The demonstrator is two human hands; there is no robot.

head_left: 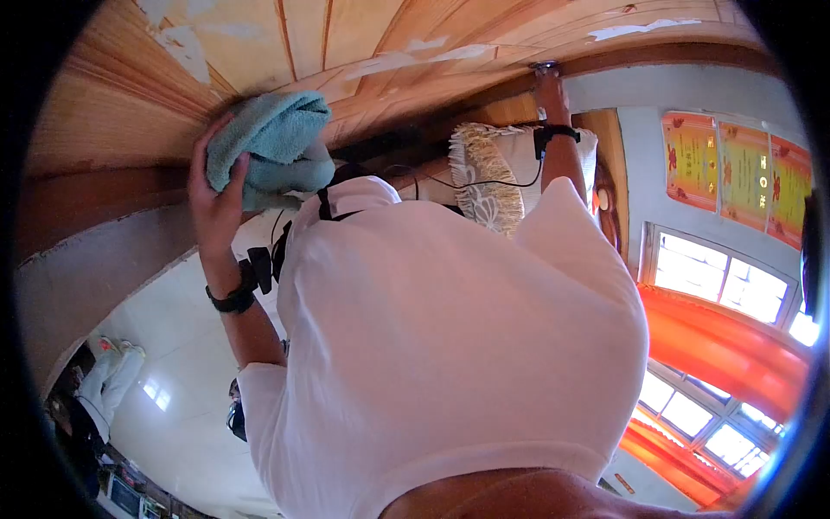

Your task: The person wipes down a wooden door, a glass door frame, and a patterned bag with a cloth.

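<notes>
So the biggest thing here is the one white shirt [458,329] on the wearer, filling the middle. Next up is one big wooden surface [389,43], planked, with pale worn-looking patches, running across the top. Then a pale shiny floor [181,346] at lower left, with one other person [108,385] in light trousers near its edge.

Over on the right: two stretches of orange curtain [726,342], two windows [726,272] and three orange-and-yellow posters [722,173] in a row on the wall. One cream fringed cover [488,177] sits between the wearer's arms, with a thin black cable [480,183] crossing it.

There's just one teal cloth [272,138], bunched up against the wood at upper left. The left hand [216,186] has it, elbow bent, forearm up, back of the hand showing, fingers wrapped along the cloth's outer side and thumb pressed over the front, so pretty much closed on it.

The right hand [550,91] is way out at the end of a raised, fairly straight arm, at the wood's edge. Too small to tell how open it is or if it's holding anything. Two black wristbands [232,300], one per wrist.
</notes>
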